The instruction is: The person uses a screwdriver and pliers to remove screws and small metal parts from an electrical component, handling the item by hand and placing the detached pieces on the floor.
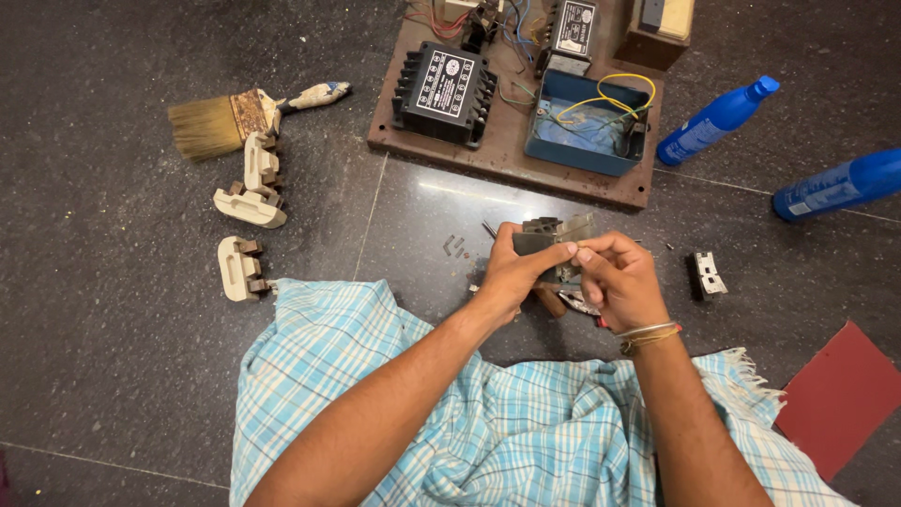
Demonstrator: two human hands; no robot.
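Both hands meet over the dark stone floor, in front of my lap. My left hand grips a small grey electrical part from the left side. On the same part rest the pinched fingertips of my right hand, which wears a bangle at the wrist. Part of the piece is hidden behind my fingers. A red-handled tool lies on the floor just under my hands.
A brown board carries a black switch block and an open blue box with wires. Cream fuse carriers and a paintbrush lie left. Two blue bottles and a red sheet lie right, with small metal bits nearby.
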